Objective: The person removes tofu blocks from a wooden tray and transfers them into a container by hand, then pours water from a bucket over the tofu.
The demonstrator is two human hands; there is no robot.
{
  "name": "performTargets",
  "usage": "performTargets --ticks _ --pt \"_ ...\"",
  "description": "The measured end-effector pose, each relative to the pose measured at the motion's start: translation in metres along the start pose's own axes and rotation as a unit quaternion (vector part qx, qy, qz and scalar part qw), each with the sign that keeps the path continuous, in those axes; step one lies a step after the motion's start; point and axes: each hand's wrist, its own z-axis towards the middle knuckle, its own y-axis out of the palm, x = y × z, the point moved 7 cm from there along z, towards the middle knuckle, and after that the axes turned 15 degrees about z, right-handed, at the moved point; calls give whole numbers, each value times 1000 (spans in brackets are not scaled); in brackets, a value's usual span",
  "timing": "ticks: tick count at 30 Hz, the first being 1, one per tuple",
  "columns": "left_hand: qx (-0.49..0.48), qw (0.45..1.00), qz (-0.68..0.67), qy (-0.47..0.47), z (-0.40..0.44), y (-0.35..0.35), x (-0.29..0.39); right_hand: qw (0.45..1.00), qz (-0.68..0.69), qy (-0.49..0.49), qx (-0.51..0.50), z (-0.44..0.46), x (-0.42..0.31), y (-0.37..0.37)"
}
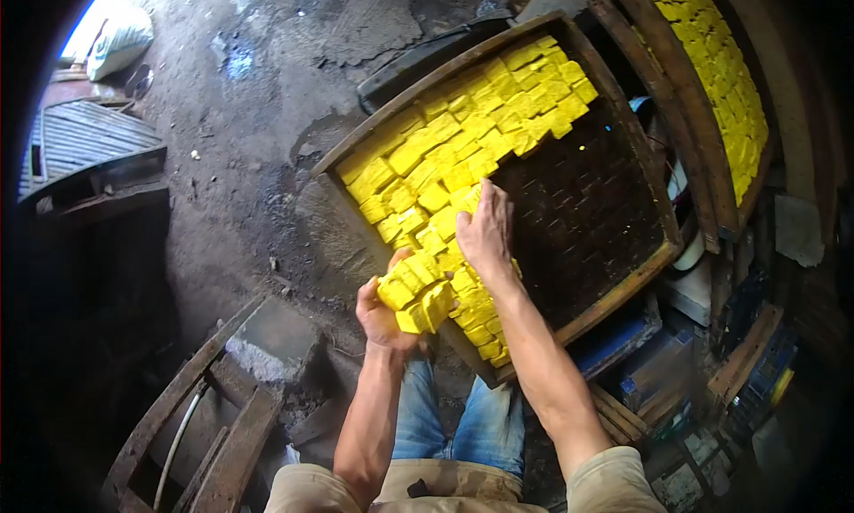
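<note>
My left hand (382, 324) holds a small cluster of yellow blocks (414, 287) over the near-left edge of the wooden tray (614, 301), palm turned mostly upward, fingers wrapped around the side and underside. Cupping them this way, I judge, gives the loose pieces a floor to sit on, since several ride together and a mere pinch would likely let some slip. My right hand (486, 236) reaches into the tray with its back uppermost, the fingers bunched narrow and bent down at the border where the packed yellow pieces (485, 113) meet the dark base (592, 224). I cannot tell whether those fingertips grip a block or only press on one, because my own hand hides them. The packed pieces lie close together in uneven rows, covering the far and left parts and running down to the corner near my legs; the base shows on the right. Such tight packing probably lets each piece steady its neighbours, and the raised rim should stop the outer ones sliding off. Holding the cluster near my right hand seems sensible: the reach between them is short. Beyond the tray's right side, another yellow batch (712, 68) lies within a second wooden frame (698, 126).
</note>
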Motion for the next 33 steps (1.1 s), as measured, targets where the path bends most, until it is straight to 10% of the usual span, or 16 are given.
performTargets --ticks 7,9,13,19,21,23,28,31,33 --pt "30 993 -21 -115 14 1 -11 964 180 72 -183 41 36 -12" --pt "29 992 11 -123 16 7 -15 794 496 252 -246 34 49 -14" --pt "50 982 30 -178 20 11 -30 652 698 203 -214 7 4 -69" --pt "118 962 83 -231 16 39 -52 838 500 -106 -192 -59 -77 -106" --pt "-72 949 -141 -274 22 23 -71 877 397 -182 -198 -77 -91 -103" --pt "-22 952 -52 -300 6 39 -64 919 203 -273 -197 -100 -96 -97" --pt "20 966 41 -256 -9 -5 -64 913 357 -134 -148 -96 -36 -107" --pt "61 968 74 -233 -15 -13 -56 991 84 4 101 -109 44 -82" --pt "93 973 86 -195 -20 -11 -48 997 13 8 77 -123 43 -53"
